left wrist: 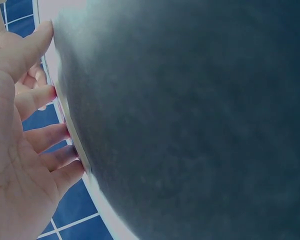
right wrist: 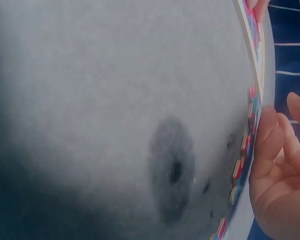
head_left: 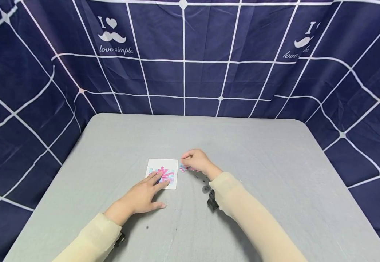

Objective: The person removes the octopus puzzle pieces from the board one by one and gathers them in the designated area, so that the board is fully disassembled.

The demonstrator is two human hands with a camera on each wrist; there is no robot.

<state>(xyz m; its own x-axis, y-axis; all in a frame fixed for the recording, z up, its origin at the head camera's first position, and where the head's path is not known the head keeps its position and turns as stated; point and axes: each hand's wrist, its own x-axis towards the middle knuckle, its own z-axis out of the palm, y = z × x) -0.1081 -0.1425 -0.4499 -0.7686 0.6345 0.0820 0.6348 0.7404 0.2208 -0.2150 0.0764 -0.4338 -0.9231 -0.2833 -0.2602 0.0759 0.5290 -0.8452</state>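
The loose pink-and-blue puzzle pieces (head_left: 187, 168) lie under the right hand (head_left: 197, 161), whose curled fingers pinch one, at three o'clock from the white square puzzle board (head_left: 162, 173) that the left hand (head_left: 142, 196) presses with spread fingers.

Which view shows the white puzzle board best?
The head view: the white puzzle board lies whole on the grey table, pink and blue pieces on it, the left hand resting on it with straight fingers. The right wrist view catches only its edge; the left wrist view shows just a pale rim at the fingertips.
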